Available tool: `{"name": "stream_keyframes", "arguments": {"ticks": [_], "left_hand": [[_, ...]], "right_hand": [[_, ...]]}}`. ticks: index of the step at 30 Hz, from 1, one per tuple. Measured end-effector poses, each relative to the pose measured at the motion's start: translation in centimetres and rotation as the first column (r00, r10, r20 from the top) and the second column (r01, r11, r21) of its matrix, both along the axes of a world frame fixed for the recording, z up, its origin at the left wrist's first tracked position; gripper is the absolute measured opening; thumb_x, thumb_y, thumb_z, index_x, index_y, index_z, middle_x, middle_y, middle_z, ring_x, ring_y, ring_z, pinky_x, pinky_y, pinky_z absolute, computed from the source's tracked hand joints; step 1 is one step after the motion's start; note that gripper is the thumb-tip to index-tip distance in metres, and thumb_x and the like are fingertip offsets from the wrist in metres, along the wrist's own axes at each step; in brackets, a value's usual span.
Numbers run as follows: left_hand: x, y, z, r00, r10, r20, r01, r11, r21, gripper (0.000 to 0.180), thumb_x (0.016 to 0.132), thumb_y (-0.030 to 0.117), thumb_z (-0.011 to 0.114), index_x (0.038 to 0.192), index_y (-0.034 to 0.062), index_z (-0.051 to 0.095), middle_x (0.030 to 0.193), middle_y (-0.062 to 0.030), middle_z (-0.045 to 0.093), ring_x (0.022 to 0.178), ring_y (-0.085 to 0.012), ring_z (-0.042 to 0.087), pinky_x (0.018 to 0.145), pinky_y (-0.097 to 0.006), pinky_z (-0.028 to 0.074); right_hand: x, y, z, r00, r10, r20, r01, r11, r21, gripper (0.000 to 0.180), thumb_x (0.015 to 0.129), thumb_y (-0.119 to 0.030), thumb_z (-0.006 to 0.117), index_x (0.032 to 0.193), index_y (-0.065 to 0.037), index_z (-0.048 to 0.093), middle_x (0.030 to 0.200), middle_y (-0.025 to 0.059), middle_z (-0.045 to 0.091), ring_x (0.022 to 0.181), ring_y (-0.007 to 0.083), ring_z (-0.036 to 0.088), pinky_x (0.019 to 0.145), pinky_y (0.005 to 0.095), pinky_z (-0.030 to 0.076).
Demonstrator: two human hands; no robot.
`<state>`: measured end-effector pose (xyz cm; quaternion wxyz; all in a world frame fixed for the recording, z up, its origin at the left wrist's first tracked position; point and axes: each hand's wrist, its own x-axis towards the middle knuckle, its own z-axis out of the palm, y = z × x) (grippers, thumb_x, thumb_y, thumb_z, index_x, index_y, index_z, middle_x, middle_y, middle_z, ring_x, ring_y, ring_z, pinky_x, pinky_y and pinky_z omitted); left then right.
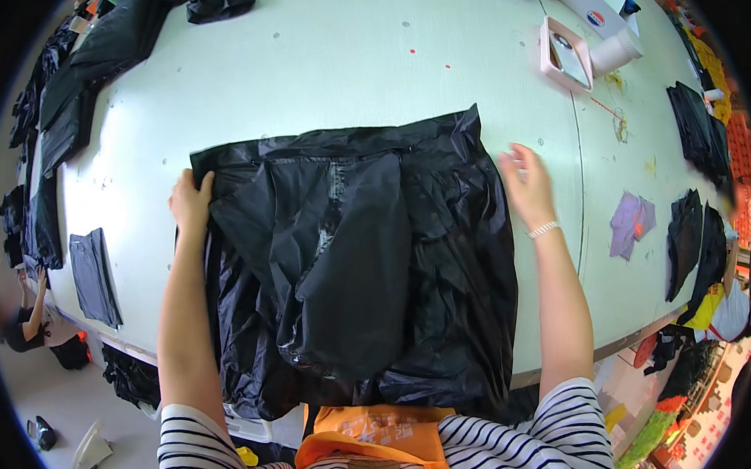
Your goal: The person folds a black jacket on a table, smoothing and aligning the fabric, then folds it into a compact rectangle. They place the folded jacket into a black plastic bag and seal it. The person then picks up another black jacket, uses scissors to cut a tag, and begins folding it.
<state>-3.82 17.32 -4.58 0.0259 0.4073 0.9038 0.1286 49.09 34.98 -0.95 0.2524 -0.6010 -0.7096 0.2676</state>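
In the middle of the pale green table [334, 54], near the person's edge, lies a shiny black garment [366, 259], spread flat with one panel folded over its centre and its near hem hanging off the table. The left hand [190, 201] is closed on the garment's far-left corner, thumb on top, pinching the cloth. The right hand [525, 185] is open, fingers loosely spread, resting flat at the garment's far-right edge, holding nothing. This looks like the smoothing and squaring stage of folding: one corner is pinned while the other side is pressed out. A further fold would call for a grip on the right edge, matched to the left corner. Farther right stand a pink-framed mirror [565, 54] and stacked black pieces [697, 128]; more dark fabric [105, 42] lines the far-left edge.
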Motion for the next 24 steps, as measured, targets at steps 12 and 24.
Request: {"name": "stream_keyframes", "arguments": {"ticks": [12,24], "left_hand": [[26.9,-1.2,21.2,0.182,-0.787,0.589,0.786,0.476,0.394,0.027,0.080,0.017,0.070,0.100,-0.0004,0.065,0.092,-0.0160,0.066,0.086,-0.0289,0.065,0.075,-0.035,0.052],[39.8,1.2,7.2,-0.441,-0.094,0.892,-0.582,0.787,-0.205,0.044,0.095,0.024,0.057,0.124,-0.0070,0.045,0.127,-0.0177,0.050,0.119,-0.0269,0.050,0.103,-0.035,0.040]], "right_hand": [[13.6,-17.4,-3.5,0.811,-0.398,0.430,0.334,0.917,0.218,0.044,0.082,-0.020,0.069,0.116,0.002,0.054,0.117,0.0205,0.053,0.109,0.0357,0.050,0.095,0.0427,0.040],[9.9,-17.1,-2.5,0.961,-0.235,-0.148,0.233,0.972,-0.029,0.024,0.091,-0.011,0.057,0.108,0.002,0.048,0.090,0.0130,0.060,0.079,0.0199,0.058,0.072,0.0316,0.048]]}}
